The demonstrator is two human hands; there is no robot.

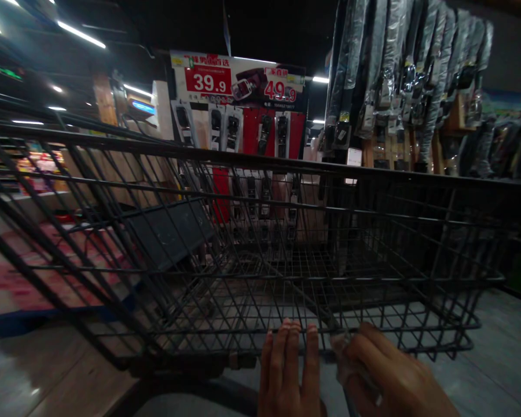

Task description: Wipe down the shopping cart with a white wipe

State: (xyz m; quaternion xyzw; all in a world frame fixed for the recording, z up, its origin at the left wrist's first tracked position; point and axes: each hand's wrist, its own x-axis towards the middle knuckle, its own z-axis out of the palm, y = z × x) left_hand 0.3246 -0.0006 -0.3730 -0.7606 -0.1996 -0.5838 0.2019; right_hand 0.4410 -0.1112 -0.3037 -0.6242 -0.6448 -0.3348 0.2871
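A black wire shopping cart (260,168) fills the view, and nothing lies inside its basket. My left hand (289,370) rests on the near edge of the cart, fingers curled over the wire bar. My right hand (391,376) sits beside it on the same near edge and is closed on a small clear crinkled plastic piece (341,347). Both hands touch the cart at the bottom of the view.
Ahead stands a red display of belts (243,133) under price signs reading 39.9 and 49.9. Packaged belts (399,69) hang on a wooden rack at the upper right. Blurred store shelves (30,174) run along the left. The floor is grey and brown.
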